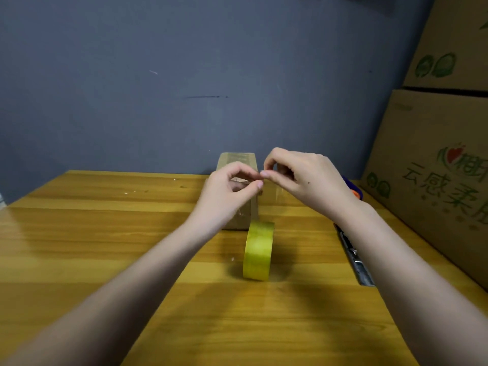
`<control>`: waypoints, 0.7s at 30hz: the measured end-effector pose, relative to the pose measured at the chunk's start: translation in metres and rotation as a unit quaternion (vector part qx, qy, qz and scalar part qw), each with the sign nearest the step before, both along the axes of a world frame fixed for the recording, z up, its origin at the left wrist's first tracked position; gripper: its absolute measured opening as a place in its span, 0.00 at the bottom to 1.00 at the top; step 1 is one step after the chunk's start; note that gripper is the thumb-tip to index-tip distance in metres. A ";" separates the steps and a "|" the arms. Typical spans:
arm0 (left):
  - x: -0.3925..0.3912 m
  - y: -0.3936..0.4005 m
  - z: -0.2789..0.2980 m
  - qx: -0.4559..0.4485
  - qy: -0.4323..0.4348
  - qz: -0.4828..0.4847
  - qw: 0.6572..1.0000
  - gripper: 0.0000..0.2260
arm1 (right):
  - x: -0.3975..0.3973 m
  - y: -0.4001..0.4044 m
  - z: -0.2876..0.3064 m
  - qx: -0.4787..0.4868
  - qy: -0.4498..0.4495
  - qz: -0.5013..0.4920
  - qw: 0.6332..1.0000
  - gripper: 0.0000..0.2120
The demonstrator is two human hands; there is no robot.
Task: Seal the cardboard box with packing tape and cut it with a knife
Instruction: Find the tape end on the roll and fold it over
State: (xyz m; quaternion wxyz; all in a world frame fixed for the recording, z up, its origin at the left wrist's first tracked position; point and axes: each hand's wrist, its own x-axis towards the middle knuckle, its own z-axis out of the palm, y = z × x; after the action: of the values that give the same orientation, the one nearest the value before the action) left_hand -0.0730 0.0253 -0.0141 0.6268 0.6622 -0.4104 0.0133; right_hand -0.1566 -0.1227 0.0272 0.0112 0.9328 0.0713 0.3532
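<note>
Grip, left: left hand (232, 191) has fingers curled, thumb and forefinger tips pinched together above the box (239, 186); it looks to hold a clear strip of tape, but the strip is too faint to confirm.
Grip, right: right hand (298, 178) is likewise curled, fingertips meeting those of the left hand at one point; apparently pinching the same strip end.
Box: small, narrow, stands on the worktop (105, 233) against the wall (158, 75), partly hidden behind the left hand; glossy tape already shows on its top.
Tape roll: yellow roll (258, 250) stands on edge on the worktop, just in front of the box, touched by neither hand.
Knife: utility knife (355, 256) lies on the worktop to the right, partly under the right forearm, not held.
Other: large printed cartons (435, 154) stacked at right; an orange and blue object (353, 190) behind the right hand, unidentified.
Step, judged: handling or freeing a tape end at the box top; cut not yet done.
Risk 1: thin film may fold and stick to itself or the fingers, since both pinches sit so close.
Risk 2: roll on edge may roll away if a forearm nudges it.
Risk 3: right forearm lies over the knife; dragging back could catch it.
</note>
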 end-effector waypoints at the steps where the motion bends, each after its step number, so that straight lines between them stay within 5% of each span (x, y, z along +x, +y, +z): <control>1: 0.001 -0.001 0.001 0.000 0.001 -0.008 1.000 0.08 | 0.000 0.000 0.000 0.003 -0.001 0.001 1.000 0.11; 12: -0.006 -0.007 0.001 0.022 -0.045 0.046 0.998 0.10 | -0.004 0.002 -0.011 -0.016 -0.102 -0.103 0.989 0.24; 16: -0.007 -0.005 0.001 0.015 -0.023 0.054 0.998 0.09 | -0.014 -0.002 -0.026 0.184 -0.089 -0.049 0.978 0.16; 21: -0.010 -0.005 0.007 0.013 -0.016 0.066 0.998 0.10 | -0.017 0.009 -0.046 0.436 -0.031 0.096 0.894 0.11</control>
State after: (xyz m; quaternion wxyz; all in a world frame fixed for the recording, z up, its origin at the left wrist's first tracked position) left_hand -0.0827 0.0204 -0.0074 0.6089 0.6959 -0.3760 0.0598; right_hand -0.1738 -0.1139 -0.0183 -0.4281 0.8215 -0.0012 0.3767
